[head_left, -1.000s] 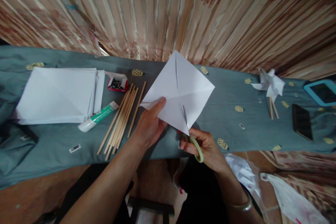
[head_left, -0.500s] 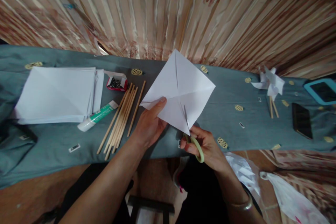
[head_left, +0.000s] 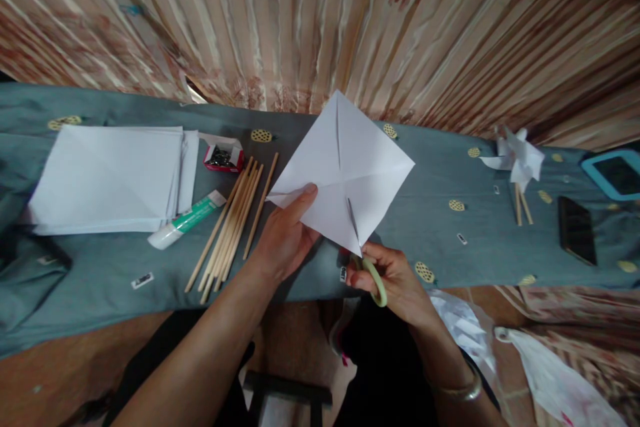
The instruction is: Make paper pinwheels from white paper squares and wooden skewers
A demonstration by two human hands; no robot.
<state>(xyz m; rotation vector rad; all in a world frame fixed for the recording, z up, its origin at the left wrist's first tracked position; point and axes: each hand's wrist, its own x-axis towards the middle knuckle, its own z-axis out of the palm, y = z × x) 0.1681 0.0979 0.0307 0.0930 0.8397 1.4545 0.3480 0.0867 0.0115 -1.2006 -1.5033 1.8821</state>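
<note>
Two hands share the work: your right hand (head_left: 395,280) grips the scissors (head_left: 367,263), blades in the paper square's (head_left: 345,173) near corner, while your left hand (head_left: 283,240) pinches its left corner above the table (head_left: 100,267). You seem mid-cut; next, close the blades along the crease, stopping short of the centre.

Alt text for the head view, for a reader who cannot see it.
The left hand holds up a creased white paper square while the right hand cuts into its near corner with green-handled scissors. Wooden sticks, a glue tube and stacked paper lie left on grey cloth.
</note>
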